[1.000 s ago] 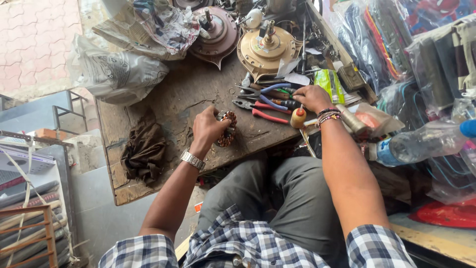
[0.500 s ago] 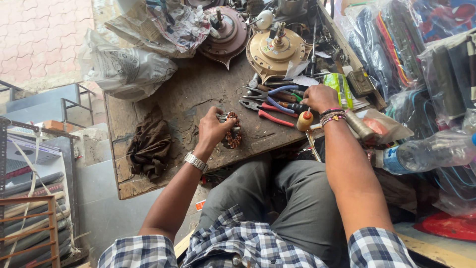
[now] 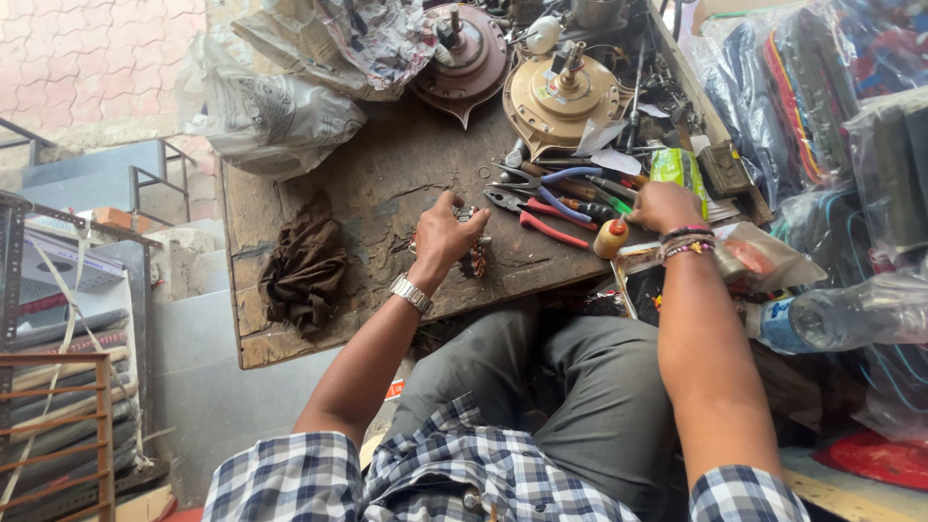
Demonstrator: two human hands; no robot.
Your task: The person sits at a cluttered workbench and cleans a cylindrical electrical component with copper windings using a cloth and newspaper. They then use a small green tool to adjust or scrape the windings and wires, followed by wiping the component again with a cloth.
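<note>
Near the counter's (image 3: 290, 348) front edge, the left hand (image 3: 443, 235) grips a small copper-wound motor part (image 3: 476, 253), while the right hand (image 3: 662, 205) closes on tools among red-handled pliers (image 3: 541, 224) at the right edge.

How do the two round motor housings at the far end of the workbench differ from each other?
The gold motor housing is pale brass-yellow; the dark red motor housing is maroon-brown. The gold one lies nearer the tools and the right hand; the dark red one lies farther back, beside the crumpled newspaper. The dark red one has a pointed tab toward the person; I see none on the gold one. Both are round, with an upright centre shaft.
</note>
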